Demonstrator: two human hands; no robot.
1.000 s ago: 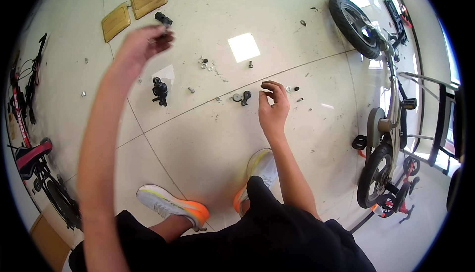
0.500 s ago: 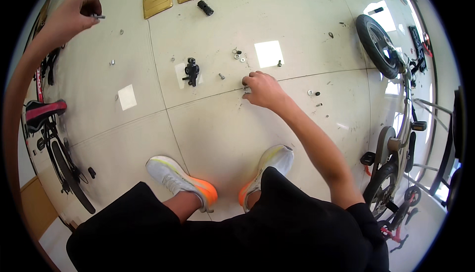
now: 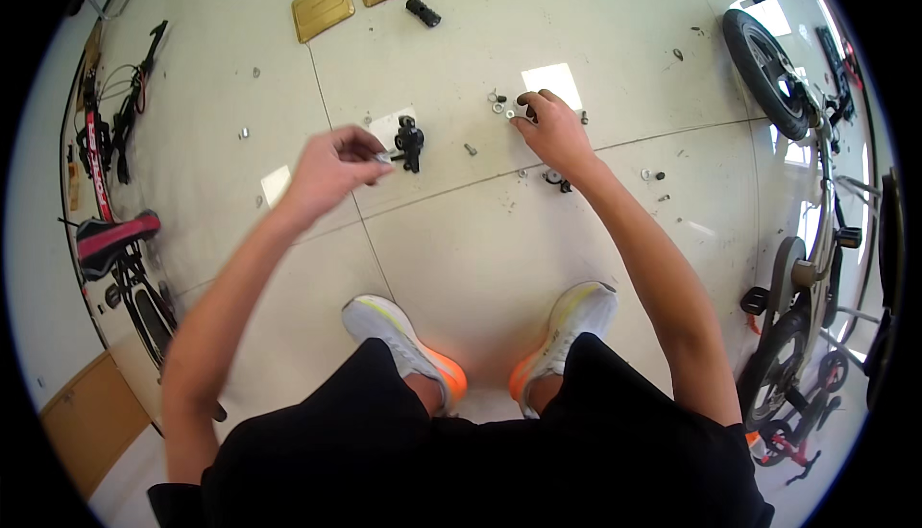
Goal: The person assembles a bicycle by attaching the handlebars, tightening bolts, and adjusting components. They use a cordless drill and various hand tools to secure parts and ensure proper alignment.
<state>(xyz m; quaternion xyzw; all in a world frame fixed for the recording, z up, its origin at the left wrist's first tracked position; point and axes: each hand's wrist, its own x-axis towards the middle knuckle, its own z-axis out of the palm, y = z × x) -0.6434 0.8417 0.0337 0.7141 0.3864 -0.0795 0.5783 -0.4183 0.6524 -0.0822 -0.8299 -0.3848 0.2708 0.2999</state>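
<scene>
My left hand [image 3: 336,171] is closed in a pinch on a small silver metal part [image 3: 382,157], just left of a black bicycle brake caliper [image 3: 410,144] on the floor. Thumb and forefinger of my right hand [image 3: 557,132] are apart, low over the floor beside a small washer [image 3: 510,114]. A second washer [image 3: 497,107] and a small black piece [image 3: 501,98] lie near those fingertips. Between the hands is a short bolt [image 3: 470,149]. Under my right wrist sits a dark part with a ring [image 3: 554,178], partly covered by the forearm.
Two gold flat pads [image 3: 324,7] and a black ribbed cylinder [image 3: 423,12] lie farther off. A bicycle with a red saddle [image 3: 117,240] stands left; a wheeled frame with a black tyre [image 3: 765,74] stands right. Small hardware [image 3: 653,175] is scattered around. My shoes [image 3: 586,321] are below.
My left hand has come from the far left toward the brake caliper, still pinching the small metal part. My right hand has moved farther off to the washers, uncovering the dark ringed part.
</scene>
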